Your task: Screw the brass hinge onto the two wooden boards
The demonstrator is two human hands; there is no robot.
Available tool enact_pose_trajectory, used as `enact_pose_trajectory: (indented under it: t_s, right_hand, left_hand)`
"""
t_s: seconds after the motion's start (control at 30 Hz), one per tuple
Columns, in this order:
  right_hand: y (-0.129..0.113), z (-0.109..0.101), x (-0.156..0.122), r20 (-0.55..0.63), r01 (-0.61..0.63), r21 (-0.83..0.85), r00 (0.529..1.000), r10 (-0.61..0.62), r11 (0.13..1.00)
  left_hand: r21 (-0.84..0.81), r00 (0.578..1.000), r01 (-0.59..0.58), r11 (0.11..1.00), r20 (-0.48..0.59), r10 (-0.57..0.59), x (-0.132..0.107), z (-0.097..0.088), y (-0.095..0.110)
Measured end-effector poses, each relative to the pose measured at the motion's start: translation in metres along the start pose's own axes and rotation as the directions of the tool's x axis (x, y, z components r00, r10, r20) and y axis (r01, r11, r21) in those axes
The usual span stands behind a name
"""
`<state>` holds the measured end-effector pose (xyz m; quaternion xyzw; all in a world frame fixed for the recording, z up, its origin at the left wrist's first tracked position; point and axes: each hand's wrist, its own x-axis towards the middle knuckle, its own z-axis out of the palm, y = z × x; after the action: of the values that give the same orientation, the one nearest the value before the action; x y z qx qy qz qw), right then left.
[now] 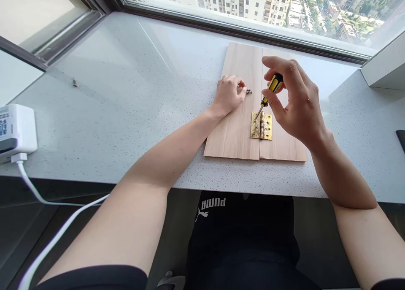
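Observation:
Two pale wooden boards lie side by side, the left board [232,134] and the right board [286,148], with a narrow seam between them. A brass butt hinge [268,131] lies open across that seam near the front, with holes in its leaves. My right hand [300,100] is closed round the yellow-and-black handle of a screwdriver [275,84]. The tilted shaft points down, its tip at the upper part of the hinge's left leaf. On the left board rests my left hand [230,93], thumb and fingers pinched at a few small dark screws [249,91].
The boards sit on a speckled white sill [126,91] below a window. Toward the left are a small reddish-brown object [75,83] and a white charger [23,127] with a white cable [68,222]. A dark object [401,139] is at the right edge.

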<state>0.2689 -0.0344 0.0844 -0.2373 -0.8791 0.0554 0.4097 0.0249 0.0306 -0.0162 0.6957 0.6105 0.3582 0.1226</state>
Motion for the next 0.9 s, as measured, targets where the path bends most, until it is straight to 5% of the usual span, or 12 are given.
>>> enact_pose_trajectory:
  t_s: [0.43, 0.9]
  right_hand:
    - [0.002, 0.006, -0.002, 0.015, -0.043, -0.033, 0.999, 0.043, 0.999]
    - [0.016, 0.027, -0.01, -0.162, -0.027, -0.092, 0.987, 0.012, 0.995]
  left_hand:
    - [-0.022, 1.0, 0.01, 1.0, 0.007, -0.01, 0.0, 0.0, 0.003]
    - [-0.01, 1.0, 0.002, 1.0, 0.01, -0.002, 0.001, 0.0, -0.001]
